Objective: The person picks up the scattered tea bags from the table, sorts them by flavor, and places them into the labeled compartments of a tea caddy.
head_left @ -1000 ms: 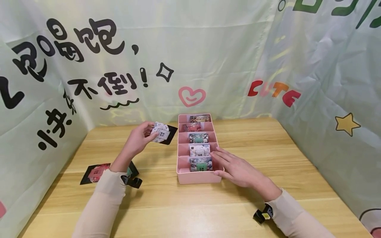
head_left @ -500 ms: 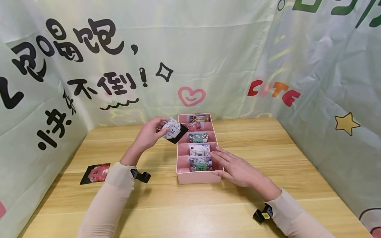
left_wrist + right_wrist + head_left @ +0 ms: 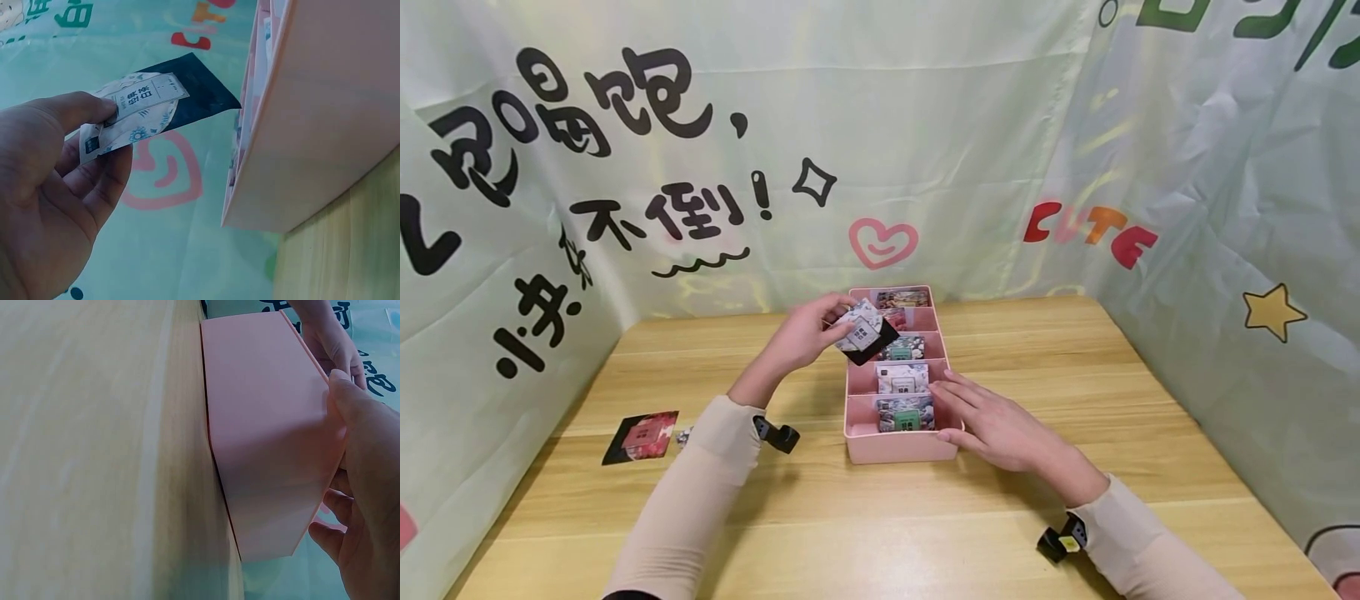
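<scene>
My left hand (image 3: 808, 333) pinches a flat sachet (image 3: 861, 328), white with a floral print and a black end, between thumb and fingers. In the left wrist view the sachet (image 3: 140, 106) tilts, its dark corner close to the rim of a pink divided box (image 3: 325, 112). From the head, it overlaps the box's left rim and middle compartments. Inside the pink box (image 3: 902, 451) stand several printed sachets, among them a white one (image 3: 902, 379) and a blue-green one (image 3: 907, 413). My right hand (image 3: 1000, 429) rests on the box's near right corner, thumb at the rim (image 3: 350, 394), fingers loosely extended.
A red and black sachet (image 3: 643, 435) lies on the wooden table (image 3: 865, 533) at the left. Beside it, another sachet (image 3: 683, 436) is mostly hidden by my left sleeve. A printed cloth backdrop (image 3: 970, 150) hangs behind and along both sides.
My left hand has moved right with the sachet, from beside the box to over its left rim. My right hand and the box have stayed in place.
</scene>
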`<state>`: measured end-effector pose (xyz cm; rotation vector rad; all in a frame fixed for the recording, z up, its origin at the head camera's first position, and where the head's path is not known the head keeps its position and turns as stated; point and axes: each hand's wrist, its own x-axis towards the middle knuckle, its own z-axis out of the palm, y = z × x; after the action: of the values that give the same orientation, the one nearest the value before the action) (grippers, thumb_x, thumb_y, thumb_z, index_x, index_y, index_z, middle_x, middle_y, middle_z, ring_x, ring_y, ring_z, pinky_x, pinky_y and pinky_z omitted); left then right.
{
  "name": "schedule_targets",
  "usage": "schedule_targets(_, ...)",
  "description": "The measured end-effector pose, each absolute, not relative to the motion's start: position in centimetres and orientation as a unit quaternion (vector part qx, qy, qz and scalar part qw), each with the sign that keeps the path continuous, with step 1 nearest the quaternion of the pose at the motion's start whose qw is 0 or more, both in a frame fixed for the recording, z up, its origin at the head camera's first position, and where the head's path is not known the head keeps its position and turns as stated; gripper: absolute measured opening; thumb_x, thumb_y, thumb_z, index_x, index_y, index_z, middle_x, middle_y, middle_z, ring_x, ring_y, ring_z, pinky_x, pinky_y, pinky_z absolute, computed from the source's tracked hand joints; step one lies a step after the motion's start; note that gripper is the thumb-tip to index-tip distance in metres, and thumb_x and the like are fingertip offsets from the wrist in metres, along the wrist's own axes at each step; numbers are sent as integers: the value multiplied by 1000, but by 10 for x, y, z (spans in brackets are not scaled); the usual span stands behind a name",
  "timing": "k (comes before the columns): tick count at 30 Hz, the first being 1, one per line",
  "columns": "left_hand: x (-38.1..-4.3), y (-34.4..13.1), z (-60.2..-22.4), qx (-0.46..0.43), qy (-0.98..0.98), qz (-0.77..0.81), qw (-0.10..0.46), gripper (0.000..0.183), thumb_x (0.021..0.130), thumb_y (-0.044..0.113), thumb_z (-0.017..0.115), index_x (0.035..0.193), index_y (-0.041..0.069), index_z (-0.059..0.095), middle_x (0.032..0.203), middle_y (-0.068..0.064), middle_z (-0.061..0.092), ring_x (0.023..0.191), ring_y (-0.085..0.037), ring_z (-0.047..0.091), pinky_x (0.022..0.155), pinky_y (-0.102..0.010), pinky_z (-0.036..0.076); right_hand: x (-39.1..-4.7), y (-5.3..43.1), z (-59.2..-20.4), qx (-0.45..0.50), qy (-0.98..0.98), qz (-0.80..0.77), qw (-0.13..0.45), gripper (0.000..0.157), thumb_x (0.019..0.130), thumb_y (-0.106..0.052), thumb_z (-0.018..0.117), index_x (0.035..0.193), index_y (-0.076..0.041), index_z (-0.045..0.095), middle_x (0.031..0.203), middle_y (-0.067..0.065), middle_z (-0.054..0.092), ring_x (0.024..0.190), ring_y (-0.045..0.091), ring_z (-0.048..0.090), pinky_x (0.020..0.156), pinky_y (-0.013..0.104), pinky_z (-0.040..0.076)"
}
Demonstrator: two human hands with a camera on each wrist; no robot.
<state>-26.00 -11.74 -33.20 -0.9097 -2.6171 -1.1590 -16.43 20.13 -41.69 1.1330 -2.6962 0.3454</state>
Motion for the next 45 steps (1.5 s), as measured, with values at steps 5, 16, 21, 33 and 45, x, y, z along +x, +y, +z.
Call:
schedule_targets(5, -259, -108, -332, -320, -878, -352, 57, 34, 94, 17, 67, 126, 7, 62, 104, -9, 68, 93, -23, 64, 80, -38, 55, -164, 201, -417, 385, -910, 118, 96, 67, 100, -50, 48, 151, -8, 38, 155, 11, 36, 145, 26, 25, 114, 46, 29)
schedule_targets(16, -259, -91, -340, -382, -896, -225, 30, 35, 98, 21, 63, 131, 12, 61, 117, -7, 67, 89, -17, 63, 78, -34, 52, -165, 202, -419, 388, -908, 116, 104, 67, 100, -50, 48, 150, -7, 39, 154, 12, 37, 145, 27, 26, 113, 47, 30)
schedule_targets(21, -261, -82, -340, -394, -897, -201, 16, 34, 98, 22, 62, 131, 12, 62, 123, -5, 65, 91, -15, 61, 82, -34, 51, -165, 202, -419, 389, -908, 115, 106, 66, 100, -49, 49, 150, -7, 39, 154, 12, 36, 145, 27, 26, 113, 47, 31)
schedule_targets(33, -270, -64, -339, -415, -891, -185, -22, 32, 96, 18, 65, 126, 9, 63, 114, -5, 68, 101, -16, 64, 91, -31, 51, -167, 202, -417, 392, -905, 117, 114, 65, 100, -48, 49, 150, -7, 40, 153, 11, 39, 144, 28, 27, 113, 47, 32)
schedule_targets(45, -275, -48, -332, -427, -893, -129, -62, 28, 95, 16, 66, 123, 9, 64, 117, -5, 66, 103, -16, 62, 90, -30, 51, -166, 202, -417, 388, -908, 118, 107, 66, 100, -50, 48, 150, -8, 40, 154, 11, 38, 145, 26, 26, 113, 47, 32)
